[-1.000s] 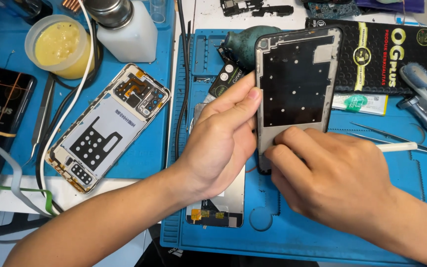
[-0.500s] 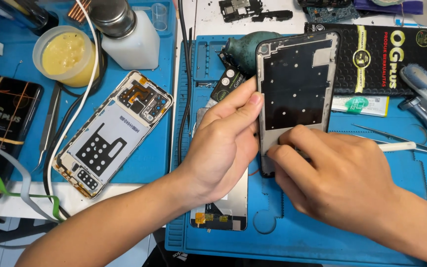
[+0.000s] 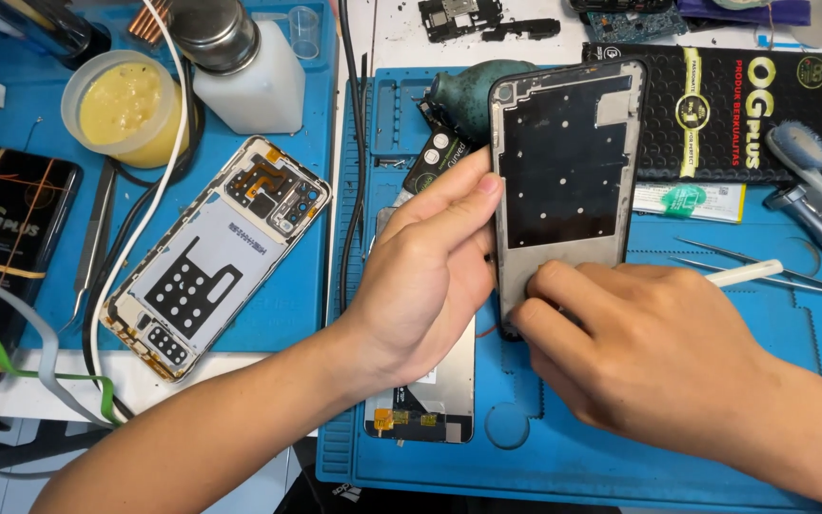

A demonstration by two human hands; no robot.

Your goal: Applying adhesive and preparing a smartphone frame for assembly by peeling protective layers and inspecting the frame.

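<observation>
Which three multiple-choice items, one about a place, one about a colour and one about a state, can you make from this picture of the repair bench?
1. Where does the opened white phone back lie?
A. left of both hands
B. under the right hand
C. on the black package

2. What colour is the paste in the round tub?
A. red
B. yellow
C. green

3. How is the phone frame held?
A. flat, untouched
B. by the left hand only
C. by both hands

Answers:
1. A: it lies on the blue mat at the left.
2. B: the tub's contents look yellow.
3. C: the left hand grips its edge and the right hand presses its lower end.
</observation>
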